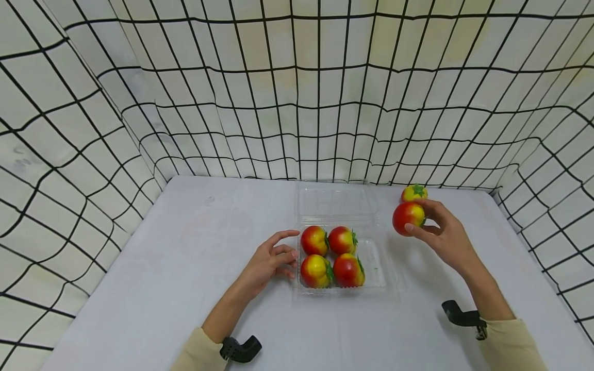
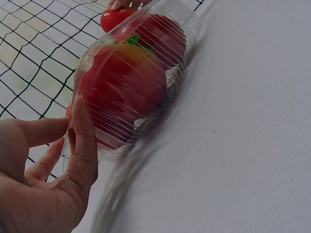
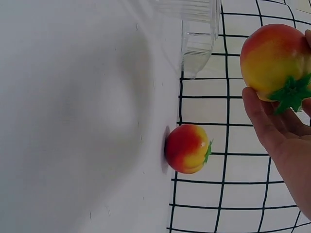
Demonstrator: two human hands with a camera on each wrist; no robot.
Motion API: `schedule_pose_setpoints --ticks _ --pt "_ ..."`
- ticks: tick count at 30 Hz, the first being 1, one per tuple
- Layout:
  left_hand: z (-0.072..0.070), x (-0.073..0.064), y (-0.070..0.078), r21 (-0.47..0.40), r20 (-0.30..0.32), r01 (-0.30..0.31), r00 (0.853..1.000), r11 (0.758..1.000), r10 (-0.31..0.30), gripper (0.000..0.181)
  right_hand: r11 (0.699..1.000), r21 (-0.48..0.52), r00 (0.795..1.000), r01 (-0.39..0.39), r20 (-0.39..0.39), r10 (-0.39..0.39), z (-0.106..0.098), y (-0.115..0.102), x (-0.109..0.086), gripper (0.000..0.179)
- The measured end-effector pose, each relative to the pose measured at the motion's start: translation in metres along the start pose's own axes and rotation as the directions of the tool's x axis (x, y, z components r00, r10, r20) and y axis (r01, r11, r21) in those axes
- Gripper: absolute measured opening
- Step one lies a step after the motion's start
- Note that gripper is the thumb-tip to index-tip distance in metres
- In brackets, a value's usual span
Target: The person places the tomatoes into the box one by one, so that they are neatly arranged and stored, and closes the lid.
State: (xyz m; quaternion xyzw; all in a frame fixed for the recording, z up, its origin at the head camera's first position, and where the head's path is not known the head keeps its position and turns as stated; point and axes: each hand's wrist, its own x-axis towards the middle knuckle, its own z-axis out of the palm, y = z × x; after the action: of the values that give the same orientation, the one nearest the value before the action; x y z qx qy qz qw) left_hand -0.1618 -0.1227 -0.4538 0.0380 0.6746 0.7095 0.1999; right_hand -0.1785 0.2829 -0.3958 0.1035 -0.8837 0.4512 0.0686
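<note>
My right hand [image 1: 445, 232] holds a red-and-yellow tomato [image 1: 406, 218] in the air, right of the clear plastic box [image 1: 375, 268]. Thumb and fingers grip it at the sides; its green leafy top [image 3: 291, 92] shows in the right wrist view. Behind it, a second tomato [image 1: 411, 192] rests on the table. Several similar tomatoes [image 1: 349, 270] fill the left and middle of the box, whose lid [image 1: 336, 203] lies back, away from me. My left hand [image 1: 269, 260] is at the box's left wall, fingers loosely bent, with a fingertip [image 2: 80, 109] touching the plastic.
A white cloth-like surface [image 1: 185, 232] covers the table. Black netting [image 1: 317, 108] over pale walls encloses the back and both sides. A black wrist mount [image 1: 240, 350] sits on the left forearm, another mount [image 1: 459, 313] on the right.
</note>
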Motion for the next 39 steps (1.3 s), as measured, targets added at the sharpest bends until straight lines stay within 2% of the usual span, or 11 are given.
schedule_pose_setpoints --ticks 16,33,39 --pt "0.000 0.001 -0.001 -0.005 0.000 0.003 1.000 1.000 -0.003 0.053 0.999 0.052 1.000 0.003 0.026 -0.004 0.011 -0.005 -0.003 0.069" --pt "0.000 0.000 -0.001 -0.007 0.004 0.000 1.000 1.000 0.000 0.054 0.999 -0.014 0.997 -0.033 0.076 0.034 0.020 -0.018 -0.011 0.070" --pt "0.000 0.000 -0.001 0.000 0.000 0.002 1.000 1.000 -0.002 0.054 1.000 -0.002 0.996 -0.001 0.095 0.001 0.024 -0.021 -0.012 0.068"
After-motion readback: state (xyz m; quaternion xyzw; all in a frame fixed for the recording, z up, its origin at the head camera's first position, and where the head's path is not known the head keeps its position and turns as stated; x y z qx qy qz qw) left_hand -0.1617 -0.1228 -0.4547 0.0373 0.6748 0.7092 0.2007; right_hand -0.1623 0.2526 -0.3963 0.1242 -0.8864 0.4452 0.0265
